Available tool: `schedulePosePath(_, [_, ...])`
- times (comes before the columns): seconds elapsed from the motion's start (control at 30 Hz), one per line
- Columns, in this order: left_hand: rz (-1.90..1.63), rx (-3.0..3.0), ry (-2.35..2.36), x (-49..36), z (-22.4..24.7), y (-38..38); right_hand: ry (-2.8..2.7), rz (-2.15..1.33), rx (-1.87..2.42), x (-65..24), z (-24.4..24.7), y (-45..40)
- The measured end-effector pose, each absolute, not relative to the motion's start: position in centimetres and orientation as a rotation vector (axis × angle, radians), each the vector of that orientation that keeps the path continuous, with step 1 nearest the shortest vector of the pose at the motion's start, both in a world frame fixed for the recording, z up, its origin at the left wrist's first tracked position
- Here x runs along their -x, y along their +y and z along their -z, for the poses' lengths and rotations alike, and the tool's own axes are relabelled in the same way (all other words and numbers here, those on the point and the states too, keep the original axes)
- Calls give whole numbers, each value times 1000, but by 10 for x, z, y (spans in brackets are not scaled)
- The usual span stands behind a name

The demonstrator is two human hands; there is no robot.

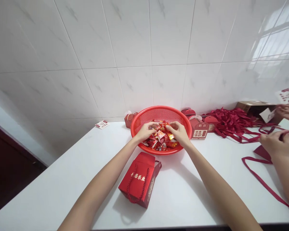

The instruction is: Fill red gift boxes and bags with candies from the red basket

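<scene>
A red plastic basket (161, 153) stands near the wall with wrapped candies (161, 136) heaped in it. Over the heap's left side is my left hand (145, 131), its fingers bent together at the candies; what they pinch is too small to make out. My right hand (178, 131) is at the heap's right side, thumb and fingers curled at the wrappers, and anything held is hidden. Between my forearms a red gift box (138, 179) with rope handles lies on the white table (82, 179).
Small red boxes (199, 130) stand right of the basket, beside a pile of red ribbons (231, 122) and a cardboard box (252, 107). At the far right another person's hands (278, 144) handle a red piece and a card. A card (102, 124) lies back left.
</scene>
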State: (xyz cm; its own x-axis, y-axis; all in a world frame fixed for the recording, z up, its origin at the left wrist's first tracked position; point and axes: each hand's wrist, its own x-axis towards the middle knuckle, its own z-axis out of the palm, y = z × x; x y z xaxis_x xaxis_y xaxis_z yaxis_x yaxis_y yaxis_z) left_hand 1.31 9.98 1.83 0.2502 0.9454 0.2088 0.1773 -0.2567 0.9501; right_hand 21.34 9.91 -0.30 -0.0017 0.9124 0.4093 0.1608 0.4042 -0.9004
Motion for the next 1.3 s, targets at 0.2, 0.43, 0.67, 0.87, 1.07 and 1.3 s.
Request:
schedulePosePath(0.2, [-1126,-1729,896,-11,-18,103,-1658,-964,919,-213,4,95])
schedulePosePath(0.43, [-1112,-1760,866,-11,-18,107,-1724,-1208,856,-208,2,92])
schedulePosePath(0.67, [-580,-2169,1552,-15,-25,91,-1350,-1248,796,-208,-8,84])
schedulePosePath(0.87, [-262,-2350,1778,-16,-23,90,-1248,-1301,781,-210,-13,77])
schedulePosePath(1.07, [-133,-2370,1725,-12,-14,101,-1203,-1382,775,-208,-15,72])
schedulePosePath(1.3, [-38,-2304,1741,-11,-10,110,-1214,-1366,797,-208,-16,73])
